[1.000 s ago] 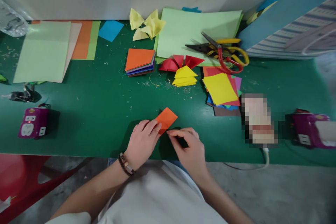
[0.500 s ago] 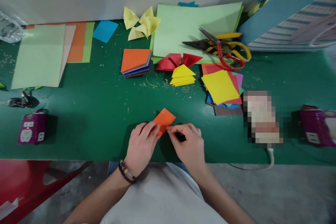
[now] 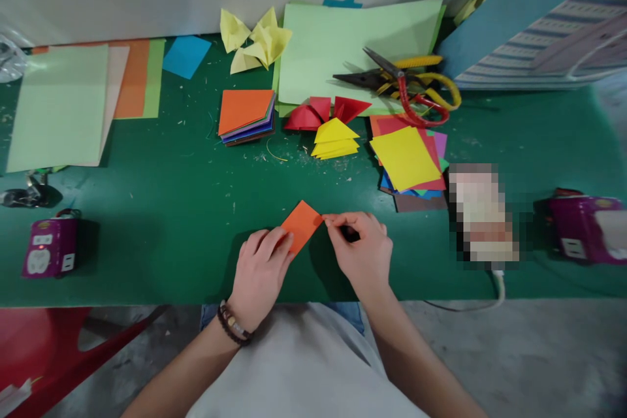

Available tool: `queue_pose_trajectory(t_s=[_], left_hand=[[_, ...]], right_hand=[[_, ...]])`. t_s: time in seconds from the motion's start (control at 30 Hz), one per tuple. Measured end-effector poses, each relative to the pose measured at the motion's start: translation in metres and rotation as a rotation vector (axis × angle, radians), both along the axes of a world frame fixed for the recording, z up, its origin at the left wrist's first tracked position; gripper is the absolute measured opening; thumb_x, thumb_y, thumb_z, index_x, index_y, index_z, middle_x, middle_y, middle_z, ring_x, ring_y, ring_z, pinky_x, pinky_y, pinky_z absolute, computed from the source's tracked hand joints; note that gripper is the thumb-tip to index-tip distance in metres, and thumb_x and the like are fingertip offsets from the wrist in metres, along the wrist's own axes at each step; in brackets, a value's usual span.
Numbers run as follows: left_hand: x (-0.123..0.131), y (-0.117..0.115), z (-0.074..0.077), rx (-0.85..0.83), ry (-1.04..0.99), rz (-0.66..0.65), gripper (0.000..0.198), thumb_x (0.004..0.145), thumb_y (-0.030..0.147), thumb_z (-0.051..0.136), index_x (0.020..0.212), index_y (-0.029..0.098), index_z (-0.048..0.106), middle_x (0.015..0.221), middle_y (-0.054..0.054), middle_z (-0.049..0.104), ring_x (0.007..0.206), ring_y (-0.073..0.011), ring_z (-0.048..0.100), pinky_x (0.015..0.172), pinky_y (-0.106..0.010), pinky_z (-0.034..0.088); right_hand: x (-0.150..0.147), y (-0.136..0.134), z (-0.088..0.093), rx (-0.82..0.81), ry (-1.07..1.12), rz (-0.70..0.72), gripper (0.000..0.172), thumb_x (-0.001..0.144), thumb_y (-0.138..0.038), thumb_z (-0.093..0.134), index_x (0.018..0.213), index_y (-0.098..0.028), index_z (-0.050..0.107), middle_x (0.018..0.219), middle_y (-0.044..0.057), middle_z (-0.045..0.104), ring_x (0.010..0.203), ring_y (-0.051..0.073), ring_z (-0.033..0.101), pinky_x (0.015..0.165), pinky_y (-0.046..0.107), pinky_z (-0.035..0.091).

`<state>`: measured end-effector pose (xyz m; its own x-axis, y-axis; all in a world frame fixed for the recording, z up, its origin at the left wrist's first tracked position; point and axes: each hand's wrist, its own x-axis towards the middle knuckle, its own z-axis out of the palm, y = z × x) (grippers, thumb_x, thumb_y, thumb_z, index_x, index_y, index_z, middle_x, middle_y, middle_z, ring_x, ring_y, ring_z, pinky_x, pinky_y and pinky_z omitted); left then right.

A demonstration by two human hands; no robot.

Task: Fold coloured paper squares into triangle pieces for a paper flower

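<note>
An orange folded paper [image 3: 304, 223] lies at a slant above the green tabletop near its front edge. My left hand [image 3: 259, 271] grips its lower left side, thumb on top and fingers bent over the edge, hiding that end. At the paper's right corner, the thumb and forefinger of my right hand [image 3: 362, 248] are pinched together on the tip. Farther back sit a stack of orange-topped coloured paper [image 3: 246, 111], folded yellow pieces [image 3: 336, 139] and folded red pieces [image 3: 316, 114].
Scissors [image 3: 409, 88] and pliers rest on pale green sheets [image 3: 333, 46]. To the right are a yellow-topped paper pile [image 3: 406, 158], a blurred-out phone-like object [image 3: 482, 212] with a cable, and a purple box [image 3: 582, 228]. Another purple box [image 3: 51, 248] stands left.
My right hand has slid up and right along the orange paper's edge to its right corner. The left hand keeps its grip; the view has shifted slightly.
</note>
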<state>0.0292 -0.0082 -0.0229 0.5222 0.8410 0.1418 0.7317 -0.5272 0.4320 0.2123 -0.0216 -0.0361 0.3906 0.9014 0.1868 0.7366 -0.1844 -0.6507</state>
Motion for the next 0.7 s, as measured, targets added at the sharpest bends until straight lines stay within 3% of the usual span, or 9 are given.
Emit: queue_pose_trajectory(t_s=[0.13,0.3,0.47,0.57,0.63,0.7], left_hand=[[-0.003,0.000,-0.002,-0.003,-0.012,-0.002,0.023,0.093,0.022,0.053,0.113,0.020,0.062,0.114,-0.007,0.064,0.101,-0.0228,0.055,0.084,-0.039,0.051],[-0.005,-0.003,-0.005,-0.006,-0.042,-0.040,0.046,0.081,0.048,0.066,0.117,0.019,0.060,0.116,-0.011,0.063,0.104,-0.0282,0.056,0.087,-0.046,0.051],[-0.007,0.003,0.005,0.058,-0.196,-0.012,0.020,0.087,0.020,0.058,0.106,0.018,0.063,0.102,-0.008,0.069,0.095,-0.0219,0.062,0.087,-0.039,0.052],[-0.012,0.009,0.022,0.013,-0.358,0.105,0.015,0.089,0.014,0.051,0.094,0.018,0.065,0.092,-0.006,0.069,0.084,-0.0157,0.064,0.077,-0.027,0.053],[-0.014,0.010,0.034,-0.044,-0.472,0.272,0.017,0.092,0.017,0.048,0.087,0.018,0.064,0.088,-0.005,0.068,0.079,-0.0138,0.064,0.067,-0.023,0.051],[-0.013,0.006,0.044,-0.125,-0.574,0.392,0.019,0.094,0.023,0.047,0.087,0.018,0.064,0.089,-0.005,0.066,0.078,-0.0133,0.062,0.065,-0.021,0.049]], right_hand=[[0.002,0.001,-0.001,-0.001,0.017,0.001,0.010,0.082,-0.024,0.062,0.074,-0.023,0.055,0.080,0.001,0.074,0.072,0.019,0.059,0.072,0.035,0.040],[0.005,-0.001,-0.005,0.192,0.178,-0.005,0.004,0.085,-0.019,0.057,0.085,-0.022,0.057,0.092,0.005,0.069,0.083,0.018,0.061,0.072,0.034,0.047],[0.007,-0.002,-0.008,0.296,0.323,-0.015,0.011,0.086,-0.023,0.056,0.097,-0.022,0.059,0.102,0.008,0.064,0.088,0.018,0.061,0.073,0.033,0.050],[0.001,-0.002,-0.001,0.198,0.443,0.029,0.024,0.088,-0.029,0.053,0.110,-0.022,0.059,0.107,0.009,0.064,0.087,0.018,0.063,0.077,0.034,0.052],[-0.009,-0.001,0.008,0.081,0.594,0.153,0.031,0.088,-0.034,0.054,0.116,-0.022,0.058,0.105,0.009,0.066,0.088,0.018,0.064,0.076,0.033,0.052],[-0.021,0.000,0.020,-0.021,0.788,0.324,0.030,0.086,-0.038,0.055,0.110,-0.021,0.062,0.098,0.007,0.069,0.085,0.018,0.064,0.073,0.030,0.053]])
